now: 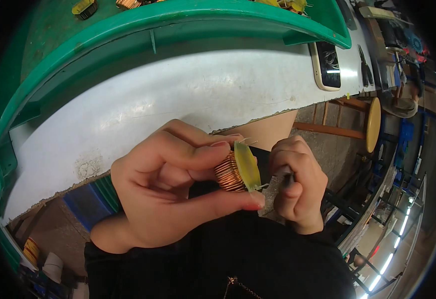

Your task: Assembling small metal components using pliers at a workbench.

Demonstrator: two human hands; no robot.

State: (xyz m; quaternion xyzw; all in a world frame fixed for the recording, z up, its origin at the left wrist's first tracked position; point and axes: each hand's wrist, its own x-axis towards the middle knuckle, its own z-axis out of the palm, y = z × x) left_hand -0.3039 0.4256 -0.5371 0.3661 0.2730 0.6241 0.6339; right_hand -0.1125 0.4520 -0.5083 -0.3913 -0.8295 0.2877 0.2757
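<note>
Head view: your left grip (pixel 160 192) pinches copper coil (pixel 229 175) just off near edge of bench (pixel 188 84). Winding looks done, yellow plate (pixel 248 167) looks seated; wire ends (pixel 261 187) stick out, seemingly unfinished. Right grip (pixel 298 182) curls beside coil; cannot tell if holding anything. More coils (pixel 84 9) lie in green tray (pixel 143 22).

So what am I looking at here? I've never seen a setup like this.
There is no machine: these are a person's bare hands, seen from a wide fisheye camera worn on the head, looking down; its lens bends straight edges. The left hand holds a copper-wound coil with a yellow face, between thumb and fingers. The right hand is curled closed; something dark shows at its fingers, too unclear to name. On the white table beyond sit a green tray and a phone.
</note>
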